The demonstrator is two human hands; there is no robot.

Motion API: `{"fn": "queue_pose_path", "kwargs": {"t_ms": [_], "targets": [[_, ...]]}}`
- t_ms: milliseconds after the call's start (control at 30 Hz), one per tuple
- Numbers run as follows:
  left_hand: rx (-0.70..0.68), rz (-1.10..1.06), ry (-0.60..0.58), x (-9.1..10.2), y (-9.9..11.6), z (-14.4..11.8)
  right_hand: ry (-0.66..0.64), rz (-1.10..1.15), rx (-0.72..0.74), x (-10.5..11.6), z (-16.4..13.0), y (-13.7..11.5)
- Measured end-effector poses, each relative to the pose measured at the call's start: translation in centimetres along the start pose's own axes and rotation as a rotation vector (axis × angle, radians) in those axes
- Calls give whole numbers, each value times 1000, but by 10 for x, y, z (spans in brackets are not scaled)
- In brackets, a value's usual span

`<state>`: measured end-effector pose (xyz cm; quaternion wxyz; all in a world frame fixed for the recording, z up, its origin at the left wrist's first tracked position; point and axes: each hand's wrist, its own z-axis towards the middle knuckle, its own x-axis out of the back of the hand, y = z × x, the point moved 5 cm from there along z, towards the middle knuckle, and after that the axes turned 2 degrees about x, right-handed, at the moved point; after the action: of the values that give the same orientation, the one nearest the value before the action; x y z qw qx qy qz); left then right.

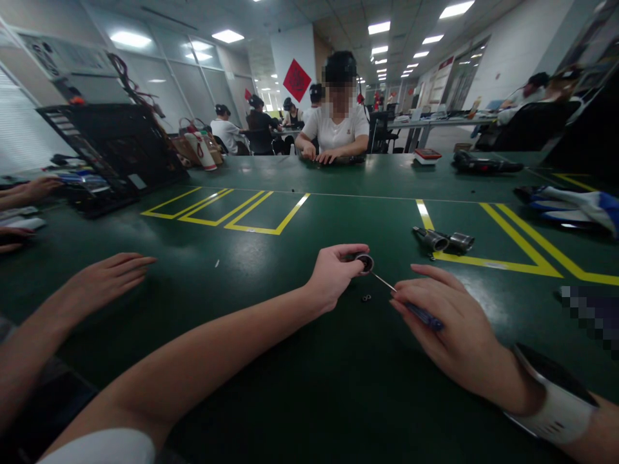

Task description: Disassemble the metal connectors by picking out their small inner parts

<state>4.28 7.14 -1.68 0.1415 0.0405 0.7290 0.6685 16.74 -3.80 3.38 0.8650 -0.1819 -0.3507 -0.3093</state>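
The left hand (333,276) reaches across the green counter (290,361) and pinches a small round metal ring part (365,262) between thumb and forefinger, its fingers (355,249) curled close around it, holding it just above the counter surface. The right hand (454,328) grips a thin screwdriver (411,306) with a blue handle, its fingers pressed together along the handle; the slim shaft points up and left, its tip meeting the ring part. Two tiny dark pieces (366,298) lie on the counter just below the ring, between the hands. A white wristband (556,403) sits on the right wrist. Farther right, two metal cylinders (442,240) lie on a yellow line. Another person's hand (109,274) rests flat at the left, fingers spread loosely.
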Motion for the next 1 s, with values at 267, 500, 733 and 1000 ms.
{"fn": "queue_pose_path", "kwargs": {"t_ms": [267,500,733,1000], "targets": [[-10,-2,-2,-3,1,-2,-1,-69,34,-4,0,-1],[-35,19,0,-1,-2,-1,-18,-69,72,-4,-2,-7],[17,-24,82,7,0,5,211,489,-642,0,-9,35],[86,-83,68,7,-2,5,155,744,-1016,-18,-24,57]]}}
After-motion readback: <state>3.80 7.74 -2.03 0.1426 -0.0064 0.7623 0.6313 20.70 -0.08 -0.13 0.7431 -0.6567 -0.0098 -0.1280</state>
